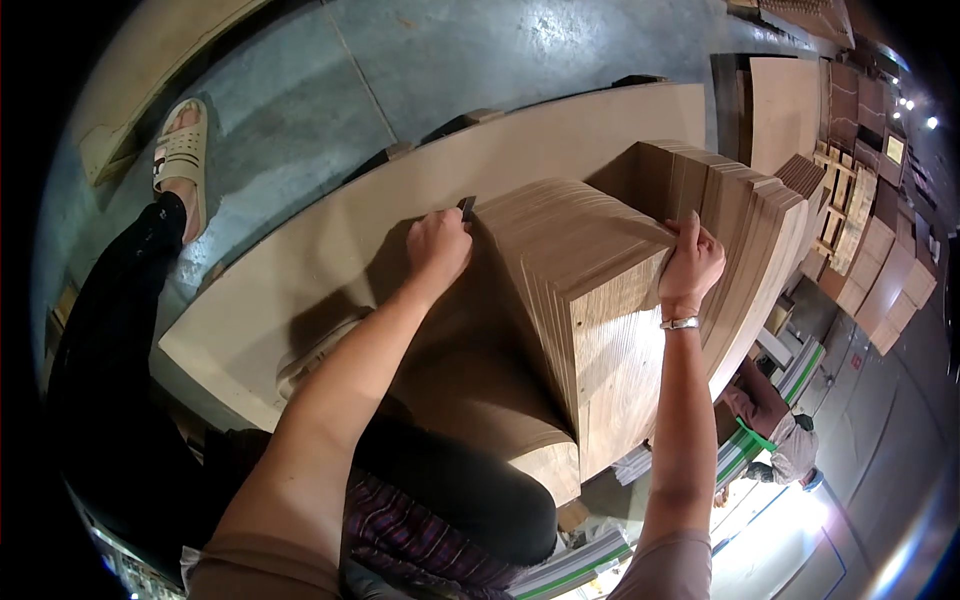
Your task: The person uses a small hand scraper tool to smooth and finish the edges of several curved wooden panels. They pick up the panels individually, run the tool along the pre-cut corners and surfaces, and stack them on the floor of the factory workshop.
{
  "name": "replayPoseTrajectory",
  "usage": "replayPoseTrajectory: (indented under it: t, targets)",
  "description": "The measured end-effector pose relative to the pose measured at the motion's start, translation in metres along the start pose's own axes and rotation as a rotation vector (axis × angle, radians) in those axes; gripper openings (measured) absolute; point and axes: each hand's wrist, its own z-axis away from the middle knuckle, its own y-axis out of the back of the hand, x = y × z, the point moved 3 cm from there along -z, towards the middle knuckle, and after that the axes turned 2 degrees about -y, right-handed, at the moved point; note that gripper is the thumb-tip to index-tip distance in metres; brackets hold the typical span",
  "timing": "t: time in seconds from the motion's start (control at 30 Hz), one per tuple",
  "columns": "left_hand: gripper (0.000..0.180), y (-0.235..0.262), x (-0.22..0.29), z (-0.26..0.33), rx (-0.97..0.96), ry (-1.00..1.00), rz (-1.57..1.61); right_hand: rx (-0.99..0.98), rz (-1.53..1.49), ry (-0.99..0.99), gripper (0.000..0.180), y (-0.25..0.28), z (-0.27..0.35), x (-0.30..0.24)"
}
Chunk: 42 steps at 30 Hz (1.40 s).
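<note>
A thick stack of thin wood-grain sheets [620, 350] stands in front of me, its layered edges fanning along the top and left side. My left hand [440, 247] is closed at the stack's far left corner, around a small dark flat tool [467, 207] whose tip pokes out past the fingers. My right hand [692, 265] grips the stack's upper right corner, thumb raised and fingers curled in. A metal-banded watch or bracelet [680, 323] circles that wrist. Nearer to me, a brown curved sheet pile [480, 400] lies against the stack.
Another stack of brown sheets [745, 230] stands right of my right hand. Beneath lies a large tan board [330, 240] on supports over the grey floor [280, 90]. A wooden pallet [845, 215] and boxes stand farther right. Another person [790, 440] is at the lower right.
</note>
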Motion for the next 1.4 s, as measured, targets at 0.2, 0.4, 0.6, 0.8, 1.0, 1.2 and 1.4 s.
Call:
replayPoseTrajectory:
  t: [0.2, 0.4, 0.6, 0.8, 1.0, 1.2, 1.4]
  targets:
    - [0.019, 0.038, 0.044, 0.024, -0.059, -0.401, 0.612, 0.024, 0.026, 0.008, 0.042, 0.007, -0.003, 0.002]
    - [0.016, 0.033, 0.022, 0.017, -0.035, -0.072, 0.405, 0.015, 0.033, 0.008, 0.042, -0.006, -0.001, 0.001]
    - [0.021, 0.091, 0.097, 0.078, -0.034, -0.46, 0.649, 0.005, 0.067, -0.037, 0.042, 0.008, -0.002, 0.0]
    - [0.021, 0.101, 0.108, 0.088, 0.032, -0.513, 0.479, 0.008, 0.075, -0.02, 0.041, 0.005, -0.002, 0.001]
    - [0.016, 0.091, 0.078, 0.064, 0.149, -0.392, 0.376, -0.003, 0.068, 0.019, 0.042, -0.002, 0.0, -0.004]
    - [0.02, 0.112, 0.109, 0.101, 0.04, -0.556, 0.552, 0.004, 0.058, -0.015, 0.042, 0.004, 0.001, 0.002]
    - [0.022, 0.117, 0.12, 0.114, 0.02, -0.673, 0.677, 0.006, 0.054, -0.002, 0.041, 0.003, -0.001, -0.001]
